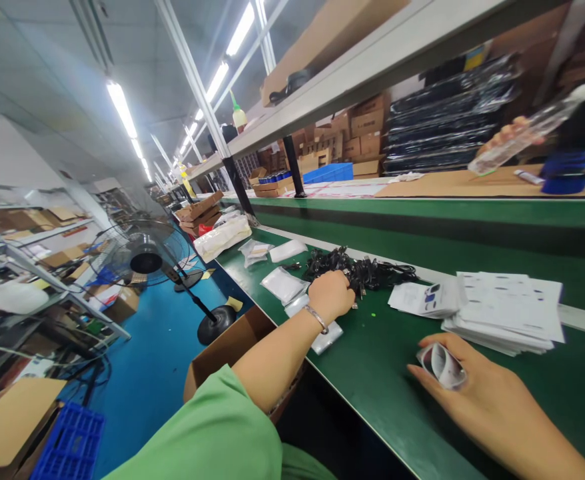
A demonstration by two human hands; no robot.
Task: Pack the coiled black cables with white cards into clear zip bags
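Observation:
My left hand (331,295) reaches out over the green table (372,373) and closes on the near edge of a pile of black cables (360,270). A silver bracelet sits on its wrist. My right hand (477,390) rests on the table nearer me, its fingers curled round a small rolled white paper leaflet (441,365). A stack of white printed leaflets (502,310) lies just beyond the right hand. Clear plastic bags (283,285) lie by the left hand.
Another person's hand (505,137) holds a clear bag across the raised belt at the top right. A standing fan (145,253) is on the blue floor to the left. An open cardboard box (232,350) sits below the table edge. Shelves of cartons line both sides.

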